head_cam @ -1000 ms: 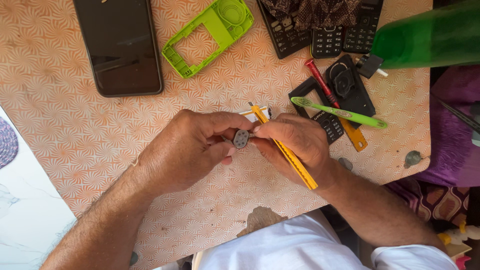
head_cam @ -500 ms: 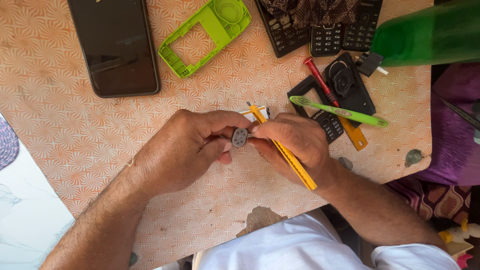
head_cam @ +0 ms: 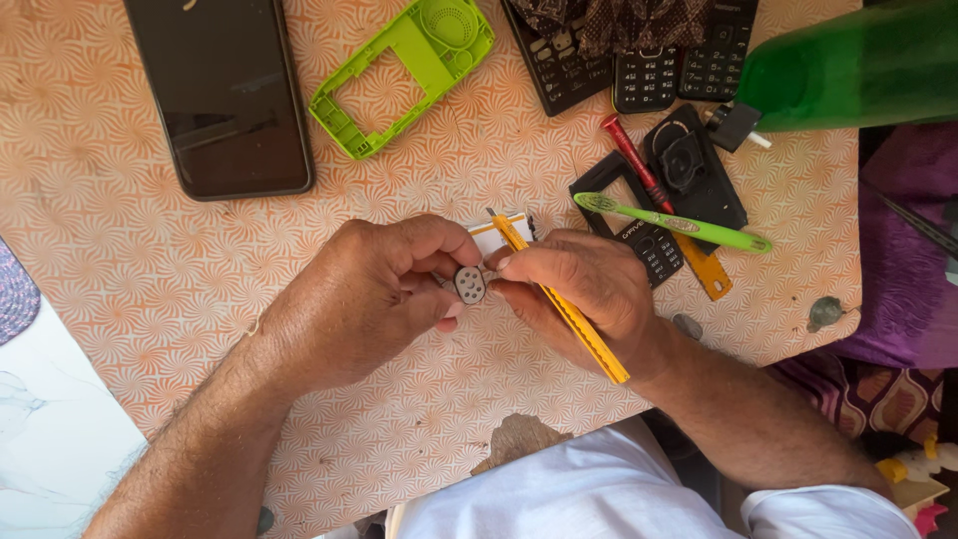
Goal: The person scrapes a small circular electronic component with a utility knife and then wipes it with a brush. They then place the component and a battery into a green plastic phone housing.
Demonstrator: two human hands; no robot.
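The left hand [head_cam: 364, 299] and the right hand [head_cam: 579, 284] met over the middle of the orange patterned table top [head_cam: 150, 269]. Between them was a small round grey part with several dark holes [head_cam: 470, 284]. The left hand pinched this part between the thumb and the fingertips, just at the point where the two hands came together. The right hand touched the part from the other side with its fingertips, and it also gripped a long thin yellow tool [head_cam: 564, 304], which ran slanting under the fingers and came out near the wrist. Just behind the hands, a small white flat piece [head_cam: 499, 232] lay on the table and was partly hidden by them.

Farther away on the table lay a black smartphone with a dark screen [head_cam: 225, 95] at the left, and a bright green plastic phone frame [head_cam: 404, 70] beside it. At the right lay a green toothbrush [head_cam: 674, 223] across a black phone housing [head_cam: 689, 170], with a red-handled screwdriver [head_cam: 631, 155] just next to it. Some black keypad phones [head_cam: 649, 65] lay at the far edge, partly under a dark patterned cloth [head_cam: 599, 20]. A green blurred bottle [head_cam: 848, 65] stood at the right corner.
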